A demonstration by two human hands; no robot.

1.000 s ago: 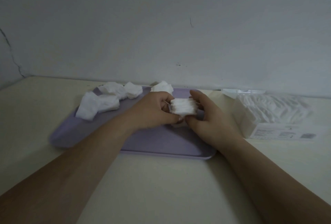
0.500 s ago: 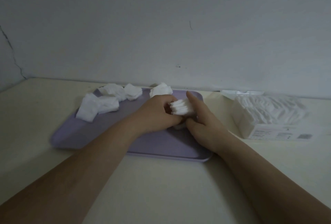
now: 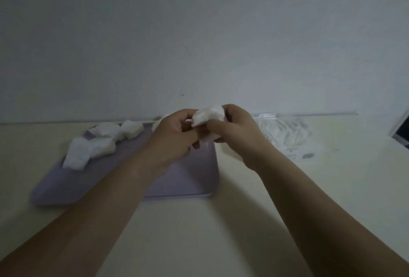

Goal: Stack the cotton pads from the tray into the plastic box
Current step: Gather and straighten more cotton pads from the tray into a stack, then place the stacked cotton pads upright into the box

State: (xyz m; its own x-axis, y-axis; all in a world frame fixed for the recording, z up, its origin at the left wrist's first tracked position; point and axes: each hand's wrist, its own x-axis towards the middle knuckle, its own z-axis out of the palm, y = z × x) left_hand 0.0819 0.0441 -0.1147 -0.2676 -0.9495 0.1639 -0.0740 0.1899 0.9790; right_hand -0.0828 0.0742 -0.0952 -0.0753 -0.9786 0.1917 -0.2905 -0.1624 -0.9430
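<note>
A small stack of white cotton pads is held up above the right end of the lilac tray. My left hand and my right hand both grip it, fingers curled round its sides. More loose cotton pads lie in heaps on the tray's far left, with another clump behind them. The clear plastic box, holding white pads, stands on the table to the right of my right hand.
The cream table runs up to a plain wall. A dark flat object shows at the right edge. The box's clear lid lies behind the box by the wall.
Both hands have lifted the stack of pads off the tray and carried it up and slightly right. The camera view has shifted, so the tray sits further left.
</note>
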